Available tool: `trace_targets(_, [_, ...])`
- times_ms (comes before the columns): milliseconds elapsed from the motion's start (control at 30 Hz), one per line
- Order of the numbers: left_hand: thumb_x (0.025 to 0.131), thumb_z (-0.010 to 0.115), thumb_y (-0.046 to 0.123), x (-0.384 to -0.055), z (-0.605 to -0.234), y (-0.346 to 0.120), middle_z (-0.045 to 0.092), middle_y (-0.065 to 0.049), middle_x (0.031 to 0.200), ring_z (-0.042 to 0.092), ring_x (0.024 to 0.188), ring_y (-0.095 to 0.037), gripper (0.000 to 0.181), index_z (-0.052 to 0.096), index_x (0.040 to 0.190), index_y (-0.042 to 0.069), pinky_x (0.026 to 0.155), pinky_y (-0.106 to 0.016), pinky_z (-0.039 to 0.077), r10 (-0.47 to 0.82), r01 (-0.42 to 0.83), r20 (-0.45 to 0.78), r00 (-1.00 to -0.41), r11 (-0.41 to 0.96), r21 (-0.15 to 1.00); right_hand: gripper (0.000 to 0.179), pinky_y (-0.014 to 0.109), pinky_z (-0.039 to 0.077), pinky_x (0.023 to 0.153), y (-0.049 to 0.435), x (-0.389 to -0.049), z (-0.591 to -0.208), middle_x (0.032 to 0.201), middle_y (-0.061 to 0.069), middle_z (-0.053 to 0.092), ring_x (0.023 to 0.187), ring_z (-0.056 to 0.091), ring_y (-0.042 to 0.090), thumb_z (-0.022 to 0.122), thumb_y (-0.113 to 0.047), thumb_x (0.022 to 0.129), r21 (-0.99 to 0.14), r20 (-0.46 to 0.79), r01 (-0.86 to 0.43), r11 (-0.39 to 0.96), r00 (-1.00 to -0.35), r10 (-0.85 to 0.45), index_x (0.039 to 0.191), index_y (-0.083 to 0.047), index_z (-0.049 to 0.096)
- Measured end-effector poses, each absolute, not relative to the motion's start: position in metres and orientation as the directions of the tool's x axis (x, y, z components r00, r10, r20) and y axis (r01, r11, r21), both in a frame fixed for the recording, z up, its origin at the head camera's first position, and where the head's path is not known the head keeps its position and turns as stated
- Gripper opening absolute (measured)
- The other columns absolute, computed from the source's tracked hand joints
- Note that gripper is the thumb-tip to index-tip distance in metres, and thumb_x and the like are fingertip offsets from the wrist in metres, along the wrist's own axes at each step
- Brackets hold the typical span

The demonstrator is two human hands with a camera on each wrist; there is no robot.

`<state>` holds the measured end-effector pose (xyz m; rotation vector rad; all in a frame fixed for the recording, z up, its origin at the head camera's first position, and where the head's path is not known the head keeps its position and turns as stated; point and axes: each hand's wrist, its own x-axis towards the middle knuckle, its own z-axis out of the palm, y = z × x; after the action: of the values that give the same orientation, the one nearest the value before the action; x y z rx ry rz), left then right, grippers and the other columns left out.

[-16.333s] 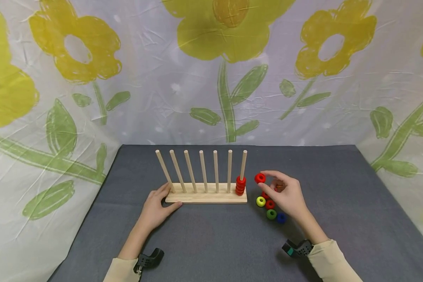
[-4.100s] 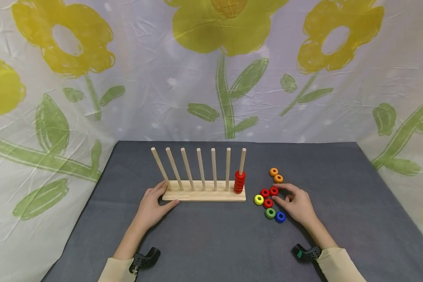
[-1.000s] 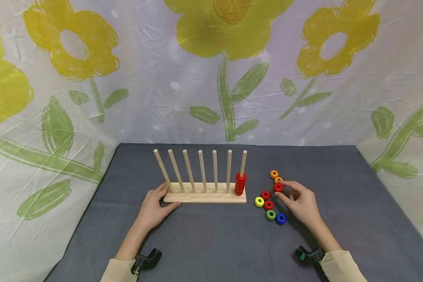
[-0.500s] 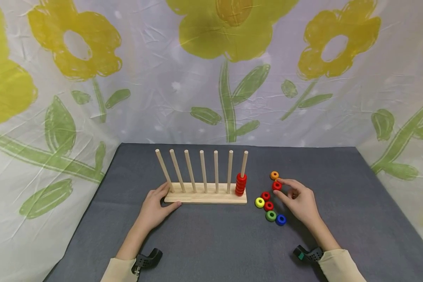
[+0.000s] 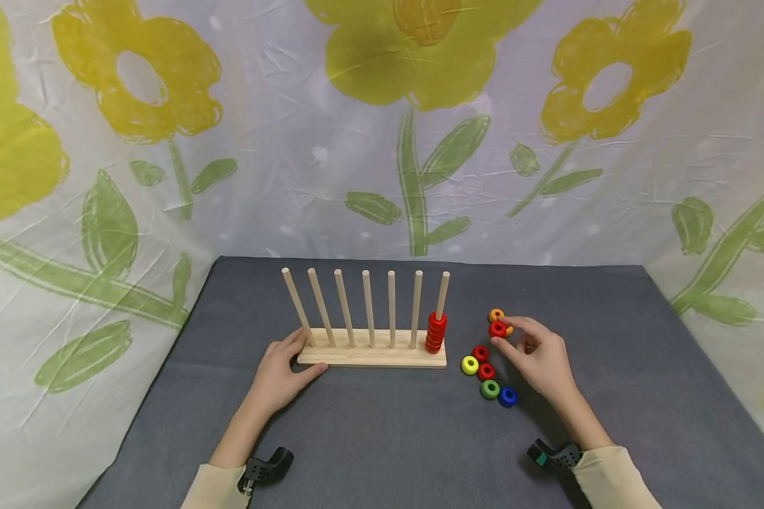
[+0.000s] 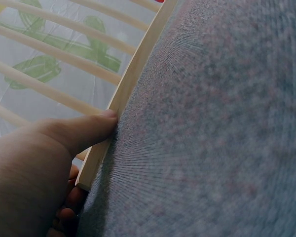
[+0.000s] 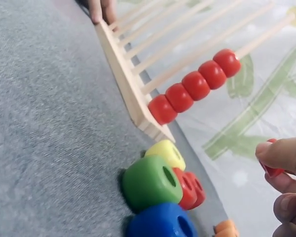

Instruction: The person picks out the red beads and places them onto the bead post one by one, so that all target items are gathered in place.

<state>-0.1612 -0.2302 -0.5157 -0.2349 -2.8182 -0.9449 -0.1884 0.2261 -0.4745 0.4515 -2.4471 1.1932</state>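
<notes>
My left hand (image 5: 279,378) grips the left end of a wooden peg stand (image 5: 375,359), thumb along the front edge and fingers behind. In the left wrist view the thumb (image 6: 96,129) presses the base's edge. A column of several red beads (image 5: 436,334) is threaded on the rightmost peg; the other pegs are bare. To the right of the stand, my right hand (image 5: 543,362) pinches a single red bead (image 5: 497,329) between thumb and fingertips. In the right wrist view this bead (image 7: 273,167) is partly covered by the thumb and raised off the cloth.
Loose beads lie right of the stand: yellow (image 5: 470,365), green (image 5: 489,389), blue (image 5: 507,396), two red ones (image 5: 486,372) and two orange ones (image 5: 496,315), one mostly hidden behind the held bead. A dark grey cloth (image 5: 382,438) covers the table; a flowered sheet (image 5: 261,177) hangs behind.
Since the earliest frame the red column has grown taller. My right hand has picked a red bead off the table and carried it slightly left and away. The left hand stays on the stand.
</notes>
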Motion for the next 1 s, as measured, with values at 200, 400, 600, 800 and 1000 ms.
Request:
trace_targets(200, [0.088, 0.082, 0.039, -0.161, -0.515, -0.23, 0.043, -0.024, 0.153, 0.047, 0.124, -0.042, 0.082, 0.048, 0.148, -0.004, 0.098, -0.06, 0.04, 0.095, 0.198, 0.202, -0.975, 0.786, 0.586, 0.037, 0.024, 0.032, 0.042, 0.223, -0.192, -0.47, 0.096, 0.007, 0.066, 0.048, 0.041, 0.01, 0.085, -0.011, 0.085, -0.686, 0.471, -0.445, 0.575, -0.875, -0.116, 0.121, -0.008, 0.075])
trace_targets(400, [0.088, 0.082, 0.038, -0.16, -0.515, -0.229, 0.043, -0.025, 0.152, 0.047, 0.123, -0.044, 0.082, 0.048, 0.148, -0.005, 0.097, -0.061, 0.041, 0.098, 0.204, 0.211, -0.973, 0.79, 0.577, 0.037, 0.024, 0.033, 0.043, 0.218, -0.195, -0.465, 0.102, 0.0, 0.066, 0.05, 0.043, 0.012, 0.085, -0.012, 0.086, -0.702, 0.47, -0.45, 0.553, -0.875, -0.116, 0.122, -0.011, 0.075])
trace_targets(600, [0.088, 0.081, 0.038, -0.16, -0.515, -0.23, 0.043, -0.024, 0.153, 0.047, 0.124, -0.043, 0.082, 0.047, 0.149, -0.005, 0.098, -0.061, 0.04, 0.1, 0.202, 0.204, -0.974, 0.79, 0.578, 0.039, 0.025, 0.033, 0.044, 0.212, -0.198, -0.459, 0.098, 0.003, 0.066, 0.051, 0.043, 0.013, 0.086, -0.009, 0.084, -0.709, 0.48, -0.462, 0.532, -0.87, -0.116, 0.122, -0.009, 0.075])
trace_targets(800, [0.088, 0.081, 0.039, -0.16, -0.515, -0.23, 0.043, -0.024, 0.153, 0.048, 0.123, -0.043, 0.082, 0.047, 0.148, -0.005, 0.097, -0.061, 0.041, 0.101, 0.204, 0.206, -0.973, 0.792, 0.576, 0.037, 0.024, 0.032, 0.044, 0.204, -0.201, -0.453, 0.097, 0.004, 0.066, 0.052, 0.043, 0.013, 0.084, -0.009, 0.086, -0.711, 0.501, -0.484, 0.511, -0.858, -0.115, 0.122, -0.01, 0.075])
trace_targets(1000, [0.088, 0.082, 0.039, -0.16, -0.515, -0.229, 0.044, -0.024, 0.152, 0.048, 0.123, -0.043, 0.082, 0.048, 0.148, -0.005, 0.097, -0.06, 0.041, 0.102, 0.212, 0.217, -0.971, 0.79, 0.576, 0.036, 0.025, 0.033, 0.044, 0.197, -0.204, -0.447, 0.1, 0.004, 0.067, 0.053, 0.045, 0.015, 0.084, -0.008, 0.086, -0.726, 0.506, -0.492, 0.48, -0.855, -0.11, 0.121, -0.01, 0.075])
